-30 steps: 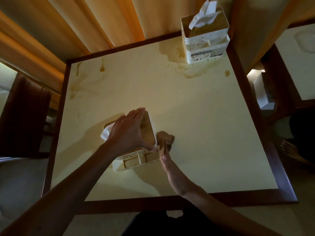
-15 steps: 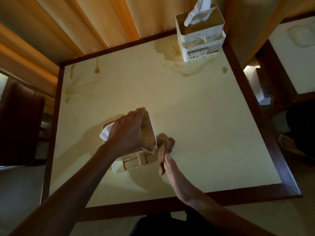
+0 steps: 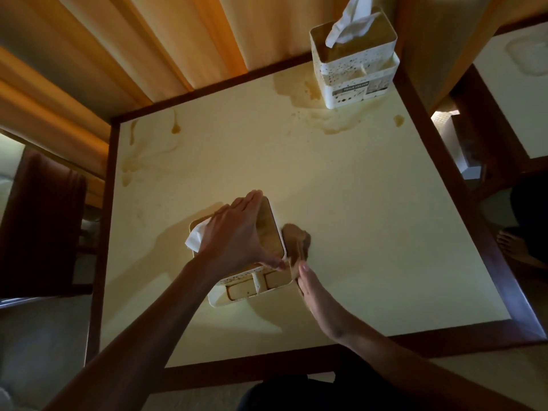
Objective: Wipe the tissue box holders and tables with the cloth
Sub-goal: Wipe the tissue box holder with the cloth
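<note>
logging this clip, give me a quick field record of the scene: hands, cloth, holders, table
left hand: grips the near tissue holder from above
right hand: presses the brown cloth to that holder's right side
far tissue holder: upright at the far right corner, speckled with stains
table: brown spill marks along the far edge

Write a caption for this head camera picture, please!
Left hand steadies a tissue holder while right hand wipes its side with a brown cloth.
</note>
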A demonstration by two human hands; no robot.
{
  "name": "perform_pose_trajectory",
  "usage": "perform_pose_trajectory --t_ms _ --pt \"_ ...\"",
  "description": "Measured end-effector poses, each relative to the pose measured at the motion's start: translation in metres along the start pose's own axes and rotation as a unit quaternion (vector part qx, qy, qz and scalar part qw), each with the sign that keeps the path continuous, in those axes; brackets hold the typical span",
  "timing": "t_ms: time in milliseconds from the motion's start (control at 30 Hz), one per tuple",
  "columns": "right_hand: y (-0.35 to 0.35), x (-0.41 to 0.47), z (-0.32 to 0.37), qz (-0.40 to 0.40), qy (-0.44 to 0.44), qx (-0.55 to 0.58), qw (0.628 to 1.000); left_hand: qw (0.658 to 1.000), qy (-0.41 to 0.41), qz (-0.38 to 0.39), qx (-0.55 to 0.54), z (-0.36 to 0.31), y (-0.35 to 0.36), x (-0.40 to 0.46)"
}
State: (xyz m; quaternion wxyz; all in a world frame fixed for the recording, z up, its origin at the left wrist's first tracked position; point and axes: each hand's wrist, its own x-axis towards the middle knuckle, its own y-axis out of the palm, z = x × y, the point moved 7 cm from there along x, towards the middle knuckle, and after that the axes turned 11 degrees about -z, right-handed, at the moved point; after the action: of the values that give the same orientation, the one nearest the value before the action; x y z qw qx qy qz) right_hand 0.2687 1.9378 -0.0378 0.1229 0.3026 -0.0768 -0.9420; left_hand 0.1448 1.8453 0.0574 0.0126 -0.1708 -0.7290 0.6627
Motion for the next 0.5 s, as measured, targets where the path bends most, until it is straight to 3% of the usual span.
perform_pose_trajectory --t_ms 67,133,233,367,500 --pt "0.002 -0.004 0.016 0.005 -0.016 0.031 0.999 1.0 0.003 -0.012 -0.006 0.0 -0.001 0.0" --pt "0.005 0.005 0.051 0.018 -0.094 0.069 0.993 0.999 0.012 -0.028 -0.014 0.0 -0.002 0.001" --pt "0.001 0.042 0.084 -0.024 -0.135 0.067 0.988 1.0 0.007 -0.026 -0.014 0.002 -0.001 0.002" --pt "-0.004 0.056 0.057 -0.03 -0.115 0.039 0.992 1.0 0.003 -0.02 -0.009 -0.001 -0.002 0.0" --pt "-0.006 0.048 -0.015 -0.043 -0.062 0.014 0.997 1.0 -0.002 -0.004 0.007 -0.001 0.0 -0.001"
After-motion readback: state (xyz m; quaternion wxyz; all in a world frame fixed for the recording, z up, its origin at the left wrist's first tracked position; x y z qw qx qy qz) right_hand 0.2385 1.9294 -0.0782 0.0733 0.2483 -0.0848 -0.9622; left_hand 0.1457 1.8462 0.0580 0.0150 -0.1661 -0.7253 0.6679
